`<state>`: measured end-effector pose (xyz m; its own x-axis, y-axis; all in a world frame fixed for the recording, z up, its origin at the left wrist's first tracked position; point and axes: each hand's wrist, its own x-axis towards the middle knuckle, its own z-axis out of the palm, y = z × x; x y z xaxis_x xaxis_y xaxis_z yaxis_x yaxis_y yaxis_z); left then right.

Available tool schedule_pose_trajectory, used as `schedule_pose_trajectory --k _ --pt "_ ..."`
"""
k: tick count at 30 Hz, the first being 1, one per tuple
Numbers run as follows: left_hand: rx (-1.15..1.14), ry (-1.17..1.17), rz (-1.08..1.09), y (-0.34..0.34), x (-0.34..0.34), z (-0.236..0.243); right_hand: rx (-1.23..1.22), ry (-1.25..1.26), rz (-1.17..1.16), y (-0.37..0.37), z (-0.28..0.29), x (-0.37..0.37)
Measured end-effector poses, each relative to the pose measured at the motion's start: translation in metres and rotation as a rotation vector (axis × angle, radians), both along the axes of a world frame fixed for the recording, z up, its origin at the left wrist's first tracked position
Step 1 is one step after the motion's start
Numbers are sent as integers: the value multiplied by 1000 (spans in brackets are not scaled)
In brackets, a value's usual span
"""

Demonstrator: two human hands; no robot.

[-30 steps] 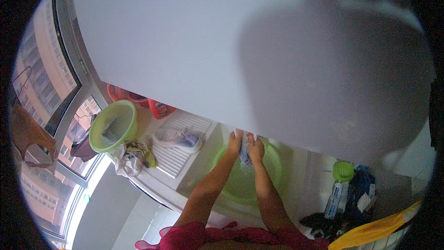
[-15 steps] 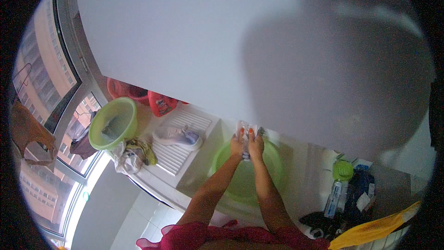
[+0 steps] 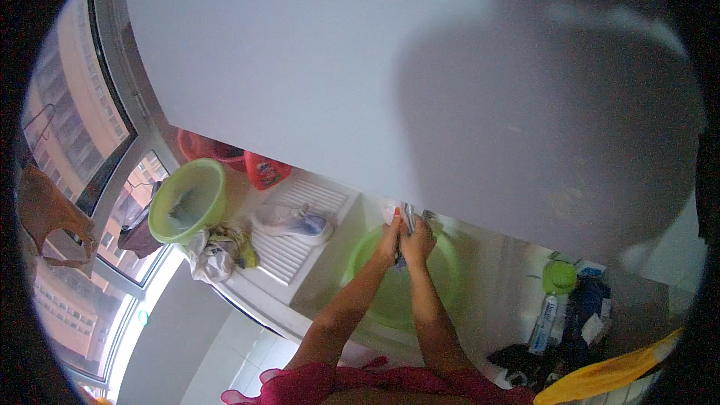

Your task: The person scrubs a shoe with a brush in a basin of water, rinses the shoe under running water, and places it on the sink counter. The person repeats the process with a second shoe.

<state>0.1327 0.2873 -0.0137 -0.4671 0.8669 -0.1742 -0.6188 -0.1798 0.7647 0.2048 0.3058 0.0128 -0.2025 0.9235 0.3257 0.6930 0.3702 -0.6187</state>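
Note:
Both hands are together over a light green basin [image 3: 405, 307] in the white sink, close to a metal tap [image 3: 409, 214]. My left hand [image 3: 389, 238] and my right hand [image 3: 418, 244] are closed around a pale grey-and-white item [image 3: 400, 262]. It is mostly hidden by the fingers, and its kind does not show; a darker bluish part pokes out below the hands. Left of the sink, a white and lavender sneaker [image 3: 292, 221] lies on the ribbed washboard [image 3: 277, 259].
Another green basin [image 3: 187, 199] stands at the left, with crumpled cloths [image 3: 217, 253] beside it. Red containers [image 3: 264, 171] are behind. A large white cabinet [image 3: 300, 67] overhangs the sink. At right are a green cup [image 3: 559, 276], a tube [image 3: 543, 324] and a yellow cloth [image 3: 607, 367].
My hands have turned and drawn closer together, tilting the item so that less of its pale top shows and a darker end hangs below. The view has shifted slightly.

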Motion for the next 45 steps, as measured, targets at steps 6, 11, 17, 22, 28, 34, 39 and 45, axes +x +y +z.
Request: schedule_pose_trajectory --k 6,11,17,22,28,34,39,45 --pt "52 27 -31 -6 3 12 -26 12 246 -14 27 12" --pt "-10 12 -94 -13 0 29 -269 412 481 9 13 35" --pt "218 19 -125 1 -3 -4 -591 657 454 2 31 50" --pt "222 63 -75 6 -3 -1 -631 779 479 11 13 44" --pt "167 -121 -25 15 5 27 -423 832 424 20 3 36" --pt "-24 65 156 8 0 32 -163 577 472 4 20 45" --pt "106 -29 134 -16 1 44 -593 786 479 0 30 45" --pt "120 97 -111 -27 -15 9 -653 708 543 1 20 42"
